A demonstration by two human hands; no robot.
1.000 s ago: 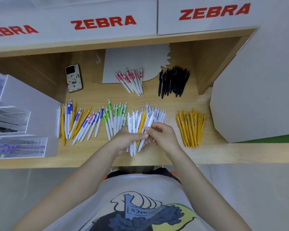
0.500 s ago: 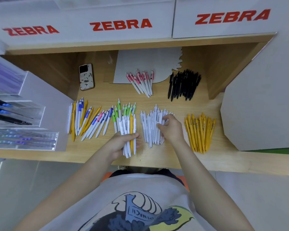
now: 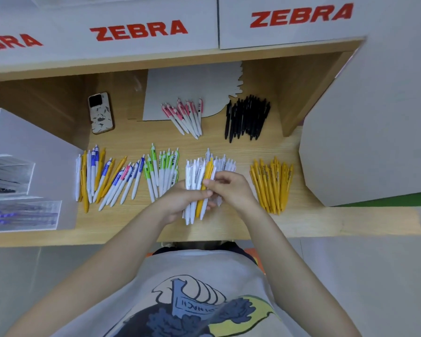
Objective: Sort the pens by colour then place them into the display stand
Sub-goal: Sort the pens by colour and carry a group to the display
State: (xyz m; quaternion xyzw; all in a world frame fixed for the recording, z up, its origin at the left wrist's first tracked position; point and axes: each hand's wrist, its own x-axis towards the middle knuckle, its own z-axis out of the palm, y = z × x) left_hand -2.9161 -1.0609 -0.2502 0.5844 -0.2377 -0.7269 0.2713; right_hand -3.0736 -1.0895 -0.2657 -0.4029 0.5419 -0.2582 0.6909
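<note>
**penfan22:** Since half a second ago both hands have come back together over the white pile. Left hand (image 3: 180, 200) grips a bunch of white pens (image 3: 192, 188) with one yellow pen (image 3: 206, 181) in it.

**deskguy:** Yep, and the right hand (image 3: 231, 188) pinches that yellow pen. Display stand (image 3: 22, 190) sits at the shelf's (image 3: 301, 220) left end, well apart from the bunch.
</note>
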